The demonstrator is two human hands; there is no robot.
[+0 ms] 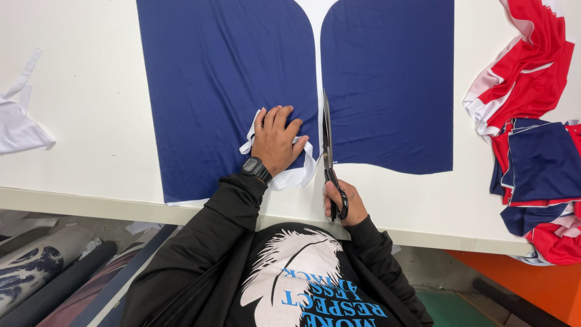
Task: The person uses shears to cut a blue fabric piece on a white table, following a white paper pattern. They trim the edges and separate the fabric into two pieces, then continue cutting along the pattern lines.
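White table carries everything. Left hand lies flat, fingers spread, pinning a blue panel and the loose white strip at its edge. Right hand grips black scissors, blades up the white gap beside a second blue panel. Red, white and blue cut pieces are heaped far right; white scrap lies far left; fabric rolls sit below.

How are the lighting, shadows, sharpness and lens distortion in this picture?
Head view: light is even and soft, with no glare on the white table; the left hand and the scissors in the right hand throw only faint shadows; the navy fabric is sharp, its creases clear; the table edge bows slightly, a wide-angle effect.
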